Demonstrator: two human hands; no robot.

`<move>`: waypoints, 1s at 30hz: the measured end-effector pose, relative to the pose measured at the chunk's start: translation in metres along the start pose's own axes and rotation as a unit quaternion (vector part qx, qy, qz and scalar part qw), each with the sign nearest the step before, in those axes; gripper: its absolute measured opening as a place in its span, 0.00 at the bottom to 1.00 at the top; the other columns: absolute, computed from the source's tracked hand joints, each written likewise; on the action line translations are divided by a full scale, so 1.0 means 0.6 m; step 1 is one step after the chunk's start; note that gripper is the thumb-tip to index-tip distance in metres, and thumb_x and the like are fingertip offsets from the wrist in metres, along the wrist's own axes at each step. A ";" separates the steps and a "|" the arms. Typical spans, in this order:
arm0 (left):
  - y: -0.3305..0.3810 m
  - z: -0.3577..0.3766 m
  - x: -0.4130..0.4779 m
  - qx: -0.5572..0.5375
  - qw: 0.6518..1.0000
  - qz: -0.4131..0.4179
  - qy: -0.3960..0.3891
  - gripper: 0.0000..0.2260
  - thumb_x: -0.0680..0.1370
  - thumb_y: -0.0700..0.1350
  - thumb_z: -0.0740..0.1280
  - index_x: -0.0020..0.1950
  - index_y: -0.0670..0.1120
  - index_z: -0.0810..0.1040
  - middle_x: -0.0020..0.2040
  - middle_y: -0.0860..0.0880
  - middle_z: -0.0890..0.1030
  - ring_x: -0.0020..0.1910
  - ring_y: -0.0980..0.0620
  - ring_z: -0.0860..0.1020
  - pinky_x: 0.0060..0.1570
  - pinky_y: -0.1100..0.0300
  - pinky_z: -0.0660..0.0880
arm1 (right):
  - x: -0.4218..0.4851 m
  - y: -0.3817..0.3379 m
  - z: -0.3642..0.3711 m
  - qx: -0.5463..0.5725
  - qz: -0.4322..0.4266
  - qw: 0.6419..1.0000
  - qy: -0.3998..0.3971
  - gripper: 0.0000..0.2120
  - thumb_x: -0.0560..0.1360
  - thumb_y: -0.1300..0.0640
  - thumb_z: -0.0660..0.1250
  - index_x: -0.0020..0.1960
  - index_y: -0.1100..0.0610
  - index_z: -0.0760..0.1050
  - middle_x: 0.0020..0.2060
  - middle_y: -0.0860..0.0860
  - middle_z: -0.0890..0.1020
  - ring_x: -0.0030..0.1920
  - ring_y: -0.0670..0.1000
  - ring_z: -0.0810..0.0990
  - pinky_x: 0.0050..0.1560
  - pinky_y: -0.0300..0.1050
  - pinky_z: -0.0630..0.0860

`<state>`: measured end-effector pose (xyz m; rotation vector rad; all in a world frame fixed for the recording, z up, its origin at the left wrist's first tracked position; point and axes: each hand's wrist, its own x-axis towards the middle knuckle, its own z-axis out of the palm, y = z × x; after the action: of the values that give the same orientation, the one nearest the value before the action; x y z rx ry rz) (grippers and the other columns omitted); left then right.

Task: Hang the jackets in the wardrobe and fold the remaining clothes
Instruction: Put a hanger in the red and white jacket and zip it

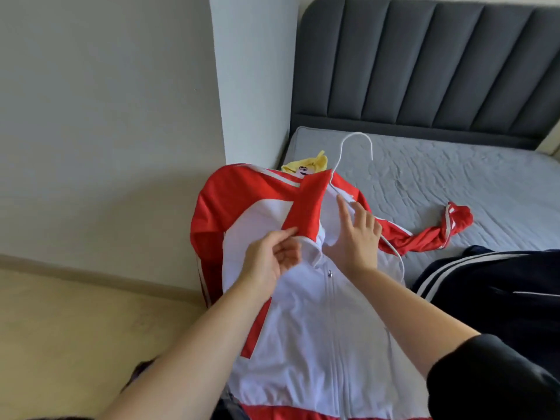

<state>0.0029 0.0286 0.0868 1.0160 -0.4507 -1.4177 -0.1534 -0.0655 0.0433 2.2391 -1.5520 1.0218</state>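
Two bare forearms reach over the red-and-white jacket [303, 313], spread on the bed's [454, 183] near corner; left hand [272, 259] pinches the red collar [306, 207] between thumb and fingers; right hand [357, 237], fingers straight, seemingly presses the open neck beside the white hanger [357, 133].

Soft, even daylight lights the scene brightly; a broad, faint shadow lies on the wall [145, 201] left of where the left hand [269, 262] pinches the collar of the jacket [306, 328], so the light comes from the right of the grip. That hand and the right hand [359, 237] just beside it look slightly smeared. Well above the grip the headboard [424, 56] bows, and the skirting [91, 268] to its lower left bends, from the wide lens.
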 end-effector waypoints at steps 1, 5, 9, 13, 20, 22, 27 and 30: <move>-0.009 -0.025 -0.004 0.094 0.992 0.029 0.073 0.12 0.78 0.39 0.61 0.39 0.40 0.82 0.28 0.45 0.78 0.24 0.53 0.75 0.27 0.64 0.74 | 0.002 0.001 -0.005 0.001 0.001 1.000 0.008 0.49 0.56 0.48 0.78 0.71 0.51 0.60 0.61 0.60 0.73 0.57 0.64 0.74 0.52 0.58 0.69; -0.024 -0.099 -0.021 0.415 0.834 0.273 0.240 0.14 0.78 0.45 0.63 0.34 0.44 0.80 0.31 0.49 0.78 0.33 0.45 0.75 0.38 0.50 0.74 | 0.001 0.007 -0.016 -0.022 -0.061 0.998 0.026 0.52 0.53 0.47 0.81 0.71 0.51 0.60 0.62 0.60 0.72 0.57 0.63 0.72 0.53 0.58 0.69; 0.034 -0.096 0.000 0.564 0.620 0.517 0.175 0.17 0.77 0.48 0.65 0.62 0.40 0.76 0.58 0.42 0.78 0.60 0.40 0.74 0.61 0.45 0.69 | -0.018 0.006 -0.012 -0.040 -0.199 0.977 0.064 0.47 0.54 0.49 0.80 0.69 0.51 0.63 0.61 0.60 0.73 0.55 0.61 0.72 0.52 0.56 0.68; 0.050 -0.100 0.034 0.767 0.550 0.324 0.065 0.23 0.78 0.56 0.62 0.71 0.48 0.66 0.62 0.45 0.77 0.61 0.43 0.74 0.61 0.47 0.68 | -0.042 -0.013 0.003 -0.034 -0.315 0.947 0.058 0.44 0.58 0.48 0.79 0.70 0.51 0.63 0.62 0.59 0.69 0.55 0.60 0.71 0.51 0.55 0.67; -0.029 -0.167 0.034 0.532 0.758 0.282 0.250 0.08 0.80 0.46 0.62 0.48 0.42 0.77 0.43 0.40 0.81 0.43 0.37 0.77 0.39 0.54 0.67 | -0.071 -0.045 0.029 -0.088 -0.200 0.975 -0.028 0.51 0.55 0.58 0.80 0.73 0.54 0.60 0.70 0.63 0.67 0.70 0.65 0.66 0.65 0.70 0.55; -0.041 -0.184 0.036 0.477 0.779 0.268 0.307 0.08 0.80 0.44 0.63 0.46 0.40 0.76 0.43 0.39 0.80 0.43 0.37 0.77 0.38 0.56 0.63 | -0.078 -0.037 0.036 -0.036 -0.031 0.999 -0.026 0.45 0.60 0.64 0.76 0.74 0.57 0.60 0.71 0.64 0.64 0.72 0.65 0.62 0.69 0.66 0.55; -0.041 -0.188 0.044 0.454 0.783 0.279 0.320 0.08 0.80 0.43 0.63 0.48 0.38 0.77 0.43 0.38 0.81 0.43 0.37 0.76 0.40 0.56 0.62 | -0.091 -0.004 0.067 0.074 0.206 0.971 -0.100 0.23 0.70 0.60 0.71 0.63 0.65 0.71 0.61 0.64 0.71 0.63 0.64 0.68 0.64 0.54 0.63; -0.047 -0.186 0.048 0.439 0.791 0.278 0.323 0.09 0.80 0.43 0.63 0.52 0.37 0.78 0.46 0.38 0.81 0.46 0.36 0.77 0.43 0.52 0.66 | -0.080 -0.018 0.093 0.123 0.235 0.947 -0.179 0.20 0.73 0.54 0.71 0.60 0.64 0.74 0.58 0.62 0.73 0.60 0.62 0.70 0.62 0.51 0.66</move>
<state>0.0787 0.0404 -0.0035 1.8292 -0.8294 -0.2064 -0.1305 -0.0567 -0.0266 2.3759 -2.3155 1.0034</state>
